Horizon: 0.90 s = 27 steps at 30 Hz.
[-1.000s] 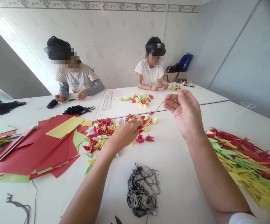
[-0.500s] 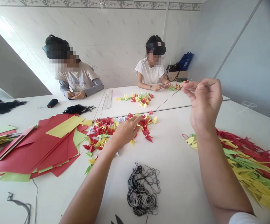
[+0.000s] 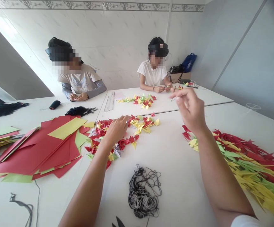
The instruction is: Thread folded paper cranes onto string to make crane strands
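Note:
My left hand (image 3: 117, 128) lies palm down on the pile of small folded paper cranes (image 3: 125, 143) in red, yellow, green and white. Its fingers are stretched forward and loosely bent, and the palm side is hidden. Raised above the table, my right hand (image 3: 191, 108) pinches a thin needle (image 3: 173, 99) between thumb and fingers; only a short grey bit shows. Below the right wrist are a few red paper cranes (image 3: 186, 132). Long rows of red, green and yellow folded paper (image 3: 246, 160) lie beside and behind my right forearm.
A tangle of black and grey cord (image 3: 144, 192) lies in front of me, with dark blade tips (image 3: 118, 222) at the bottom edge. Red paper sheets (image 3: 39, 145) are stacked at left. Across the table sit two people; a black thread spool (image 3: 55, 104) lies near one.
My right hand has moved left and slightly down; the dark thread stretched from it no longer shows. My left hand has drawn back left over the pile. Red cranes appear below the right wrist.

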Tool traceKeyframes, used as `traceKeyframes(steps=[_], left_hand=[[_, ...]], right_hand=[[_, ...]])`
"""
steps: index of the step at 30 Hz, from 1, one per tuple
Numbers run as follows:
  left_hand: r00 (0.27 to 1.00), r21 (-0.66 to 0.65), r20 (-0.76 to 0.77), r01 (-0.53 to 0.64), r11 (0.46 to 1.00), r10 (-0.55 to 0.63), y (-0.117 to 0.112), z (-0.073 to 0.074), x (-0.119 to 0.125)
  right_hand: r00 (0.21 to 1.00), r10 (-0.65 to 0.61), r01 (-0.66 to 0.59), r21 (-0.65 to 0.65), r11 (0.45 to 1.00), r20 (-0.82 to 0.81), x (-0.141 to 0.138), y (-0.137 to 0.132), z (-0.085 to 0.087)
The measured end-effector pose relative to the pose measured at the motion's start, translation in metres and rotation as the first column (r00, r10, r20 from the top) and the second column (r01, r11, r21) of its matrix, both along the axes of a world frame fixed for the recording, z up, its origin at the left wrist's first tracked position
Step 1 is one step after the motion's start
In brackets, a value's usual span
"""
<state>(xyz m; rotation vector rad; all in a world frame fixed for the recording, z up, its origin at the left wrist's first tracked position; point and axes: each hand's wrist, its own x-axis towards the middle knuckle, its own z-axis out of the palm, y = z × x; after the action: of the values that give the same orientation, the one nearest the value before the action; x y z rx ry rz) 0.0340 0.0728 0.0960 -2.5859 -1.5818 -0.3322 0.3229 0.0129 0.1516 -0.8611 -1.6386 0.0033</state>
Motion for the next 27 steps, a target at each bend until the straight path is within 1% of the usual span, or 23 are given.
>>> traceKeyframes(steps=[1,2,4,6,8,10,14,17,19,21,24,26,27], left_hand=[[1.000,-0.014,-0.011,0.003,1.000,-0.003,0.002,-0.004,0.000],[1.000,-0.031,-0.022,0.002,1.000,-0.002,0.005,-0.008,-0.001],[0.999,-0.073,-0.043,-0.019,0.997,0.016,0.013,-0.015,-0.002],[0.996,-0.122,-0.069,-0.060,0.991,0.052,0.024,-0.020,-0.001],[0.993,-0.154,-0.091,-0.094,0.984,0.081,0.039,-0.024,0.002],[0.991,-0.159,-0.098,-0.105,0.982,0.090,0.055,-0.027,0.007],[0.990,-0.172,-0.103,-0.113,0.979,0.096,0.086,-0.038,0.022],[0.993,-0.177,-0.086,-0.095,0.980,0.081,0.100,-0.045,0.030],[0.996,-0.173,-0.053,-0.081,0.982,0.072,0.104,-0.046,0.033],[0.998,-0.148,0.002,-0.069,0.987,0.070,0.104,-0.043,0.033],[0.990,-0.051,0.113,-0.075,0.996,0.080,0.095,-0.030,0.029],[0.967,0.037,0.235,-0.111,0.993,0.099,0.083,-0.019,0.028],[0.940,0.074,0.326,-0.133,0.988,0.103,0.076,-0.012,0.029]], right_hand=[[0.997,0.064,-0.061,-0.090,0.994,0.033,-0.003,-0.003,0.001],[0.989,0.132,-0.119,-0.185,0.976,0.062,-0.006,-0.005,0.002],[0.962,0.258,-0.210,-0.354,0.911,0.094,-0.011,-0.010,0.004],[0.934,0.345,-0.267,-0.458,0.848,0.095,-0.016,-0.015,0.006],[0.917,0.388,-0.290,-0.513,0.808,0.091,-0.018,-0.018,0.008],[0.909,0.403,-0.289,-0.544,0.788,0.101,-0.020,-0.019,0.009],[0.908,0.394,-0.249,-0.574,0.780,0.141,-0.022,-0.018,0.006],[0.912,0.378,-0.217,-0.595,0.774,0.158,-0.023,-0.017,0.004],[0.914,0.374,-0.214,-0.597,0.774,0.158,-0.023,-0.017,0.004],[0.915,0.371,-0.215,-0.586,0.781,0.160,-0.023,-0.017,0.004],[0.916,0.360,-0.211,-0.553,0.806,0.175,-0.023,-0.017,0.005],[0.920,0.342,-0.195,-0.531,0.825,0.194,-0.024,-0.017,0.004],[0.921,0.331,-0.183,-0.524,0.832,0.205,-0.024,-0.016,0.004]])
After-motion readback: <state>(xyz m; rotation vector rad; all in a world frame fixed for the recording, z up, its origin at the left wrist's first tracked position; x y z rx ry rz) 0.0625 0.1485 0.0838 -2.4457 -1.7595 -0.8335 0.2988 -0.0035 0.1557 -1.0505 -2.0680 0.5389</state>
